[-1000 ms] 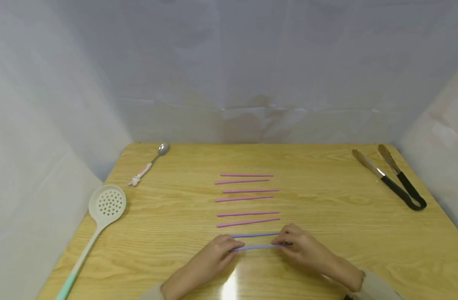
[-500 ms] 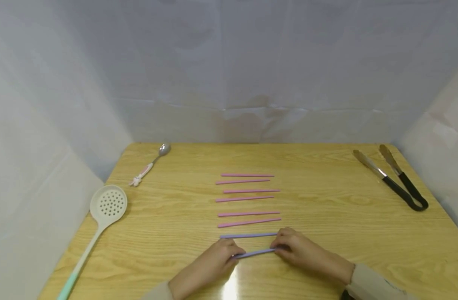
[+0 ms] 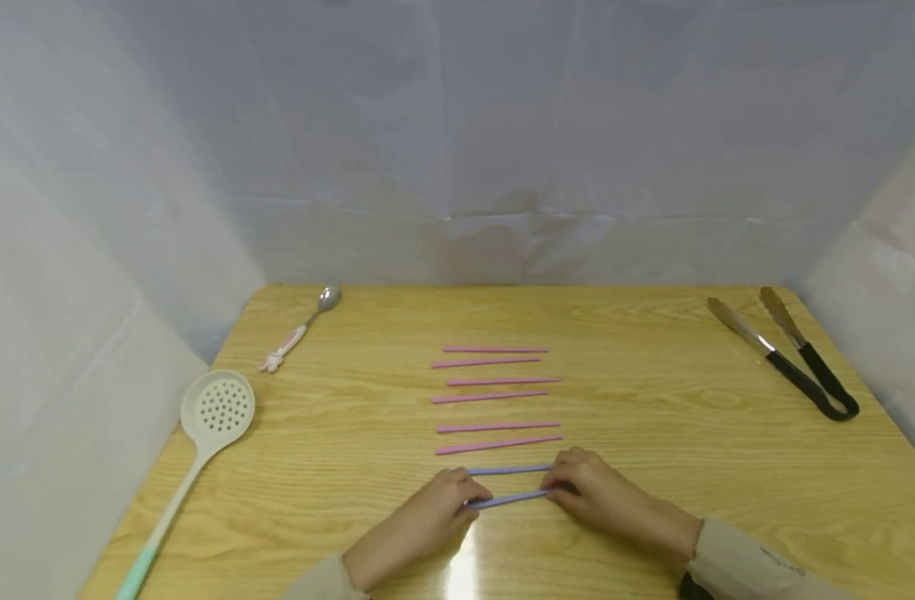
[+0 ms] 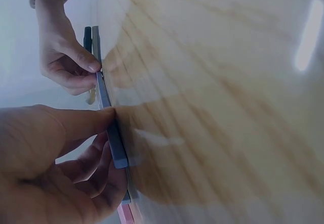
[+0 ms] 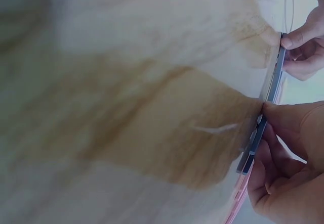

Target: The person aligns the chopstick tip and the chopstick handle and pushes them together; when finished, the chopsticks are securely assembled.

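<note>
My left hand (image 3: 438, 517) pinches the left end of a bluish-purple chopstick (image 3: 512, 499) between thumb and fingers. My right hand (image 3: 596, 493) holds the same chopstick by its other end. It lies low along the wooden tabletop, tilted slightly up to the right in the head view. Just beyond it, a second purple chopstick (image 3: 508, 470) runs almost level, both ends covered by my hands. In the left wrist view, a squared chopstick end (image 4: 117, 150) sticks out past my thumb. Several pink chopsticks (image 3: 498, 445) lie in loose pairs farther up the table.
A slotted skimmer (image 3: 217, 408) with a mint handle lies along the table's left side. Behind it rests a teaspoon (image 3: 292, 339) with a rabbit handle. Black-handled tongs (image 3: 810, 379) lie spread at the far right. White sheeting (image 3: 457, 150) encloses the back and sides.
The near purple chopstick swung toward me, then came back slightly, ending farther from the second one. My right hand shifted a little left. The far chopstick's left end went from exposed to covered.
</note>
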Demonstrator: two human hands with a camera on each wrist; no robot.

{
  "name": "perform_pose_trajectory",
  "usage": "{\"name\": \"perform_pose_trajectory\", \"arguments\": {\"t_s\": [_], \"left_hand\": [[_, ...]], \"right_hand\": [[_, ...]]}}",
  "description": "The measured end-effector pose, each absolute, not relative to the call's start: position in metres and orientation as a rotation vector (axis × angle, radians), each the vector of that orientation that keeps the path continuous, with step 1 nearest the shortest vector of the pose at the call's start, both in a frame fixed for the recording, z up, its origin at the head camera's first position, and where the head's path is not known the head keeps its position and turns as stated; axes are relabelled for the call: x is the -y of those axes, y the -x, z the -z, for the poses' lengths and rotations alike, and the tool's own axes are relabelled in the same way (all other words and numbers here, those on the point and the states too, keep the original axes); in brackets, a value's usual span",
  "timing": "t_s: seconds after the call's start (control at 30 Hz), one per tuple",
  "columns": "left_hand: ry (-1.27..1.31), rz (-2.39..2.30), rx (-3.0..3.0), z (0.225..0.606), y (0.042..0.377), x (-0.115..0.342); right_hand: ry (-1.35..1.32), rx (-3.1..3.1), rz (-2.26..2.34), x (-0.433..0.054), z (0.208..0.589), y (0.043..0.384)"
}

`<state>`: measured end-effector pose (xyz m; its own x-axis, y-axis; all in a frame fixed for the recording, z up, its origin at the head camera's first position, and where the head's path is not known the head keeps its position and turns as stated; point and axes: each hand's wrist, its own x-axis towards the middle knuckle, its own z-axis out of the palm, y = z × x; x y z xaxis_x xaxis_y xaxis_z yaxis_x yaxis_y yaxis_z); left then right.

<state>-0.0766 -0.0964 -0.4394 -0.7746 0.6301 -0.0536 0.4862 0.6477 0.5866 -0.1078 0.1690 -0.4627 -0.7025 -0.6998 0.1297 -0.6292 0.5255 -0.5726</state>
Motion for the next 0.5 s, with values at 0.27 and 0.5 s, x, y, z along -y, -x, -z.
{"name": "perform_pose_trajectory", "arguments": {"t_s": [0.27,0.5], "left_hand": [[-0.904,-0.822,-2.624,0.439,0.077,0.098],[-0.866,-0.911,-2.605,0.434,0.082,0.109]], "right_hand": [[1.121,-2.661,0.88,-0.167,0.46,0.107],[1.047,-2.705,0.992,-0.172,0.451,0.106]]}}
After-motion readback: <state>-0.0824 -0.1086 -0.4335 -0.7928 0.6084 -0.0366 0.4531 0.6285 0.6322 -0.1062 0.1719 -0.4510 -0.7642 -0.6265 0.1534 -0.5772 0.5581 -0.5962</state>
